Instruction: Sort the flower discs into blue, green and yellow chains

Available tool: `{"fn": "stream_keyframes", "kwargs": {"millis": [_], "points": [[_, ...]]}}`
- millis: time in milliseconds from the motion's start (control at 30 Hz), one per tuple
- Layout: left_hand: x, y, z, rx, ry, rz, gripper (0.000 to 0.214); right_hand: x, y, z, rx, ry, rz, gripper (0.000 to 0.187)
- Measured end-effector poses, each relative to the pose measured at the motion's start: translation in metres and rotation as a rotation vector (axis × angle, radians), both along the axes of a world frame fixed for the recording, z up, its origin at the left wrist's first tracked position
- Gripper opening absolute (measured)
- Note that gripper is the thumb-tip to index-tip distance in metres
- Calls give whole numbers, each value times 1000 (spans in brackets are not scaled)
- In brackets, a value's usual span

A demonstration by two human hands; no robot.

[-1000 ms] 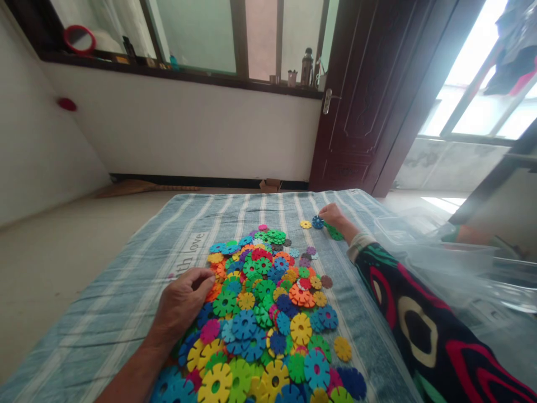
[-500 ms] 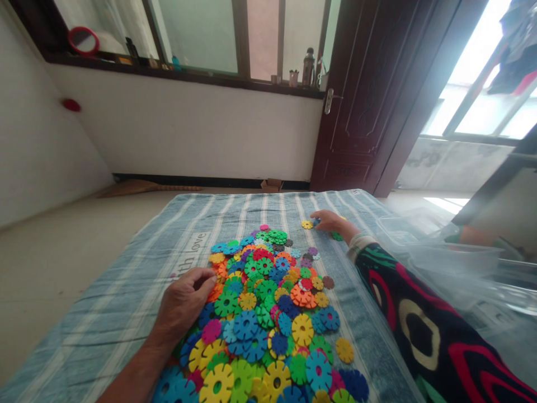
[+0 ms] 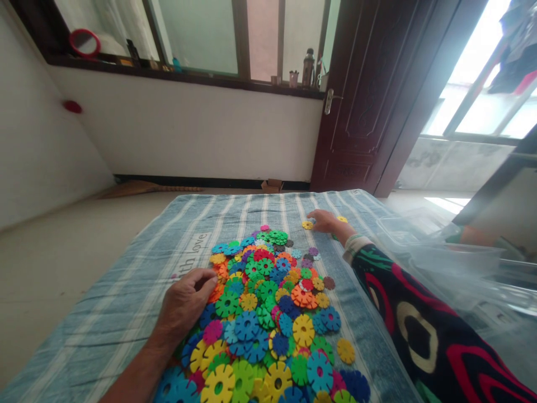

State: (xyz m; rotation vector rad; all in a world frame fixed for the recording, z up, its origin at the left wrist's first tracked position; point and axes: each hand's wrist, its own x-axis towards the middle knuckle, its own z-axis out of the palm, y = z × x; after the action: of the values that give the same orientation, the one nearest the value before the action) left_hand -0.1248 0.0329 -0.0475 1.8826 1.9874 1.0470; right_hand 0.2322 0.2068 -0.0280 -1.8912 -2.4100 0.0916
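Observation:
A heap of flat, notched plastic discs [image 3: 268, 313] in many colours lies on a blue striped cloth [image 3: 126, 302]. My left hand [image 3: 184, 305] rests on the heap's left edge, fingers curled with the thumb against them; nothing shows in it. My right hand [image 3: 325, 221], in a patterned black sleeve, reaches to the far end of the cloth with its fingers down on loose discs beside a small yellow disc [image 3: 307, 225]. Whether it grips one is hidden.
A clear plastic bag and box [image 3: 444, 263] sit at the right edge of the cloth. Beyond the cloth are bare floor, a white wall under a window sill with bottles, and a dark wooden door [image 3: 361, 95] standing open.
My right hand has slid left along the far end of the cloth, over the blue disc and towards the yellow one. My left hand has stayed on the heap.

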Motion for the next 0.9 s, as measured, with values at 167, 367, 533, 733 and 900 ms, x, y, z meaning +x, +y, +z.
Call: {"fn": "stream_keyframes", "kwargs": {"millis": [167,367,533,733,900], "points": [[2,0,4,-29,-13,14,30,-21,-4,1,3,-15,20,41],[1,1,5,-52,-28,30,32,-41,-12,4,67,-28,-6,34],[-2,3,1,-34,-28,18,30,-46,-35,10,157,-6,16,35],[0,1,5,-34,3,6,30,7,-81,-1,385,144,-220,37],[0,4,5,-73,26,5,34,61,-97,-20,354,191,-423,42]]}}
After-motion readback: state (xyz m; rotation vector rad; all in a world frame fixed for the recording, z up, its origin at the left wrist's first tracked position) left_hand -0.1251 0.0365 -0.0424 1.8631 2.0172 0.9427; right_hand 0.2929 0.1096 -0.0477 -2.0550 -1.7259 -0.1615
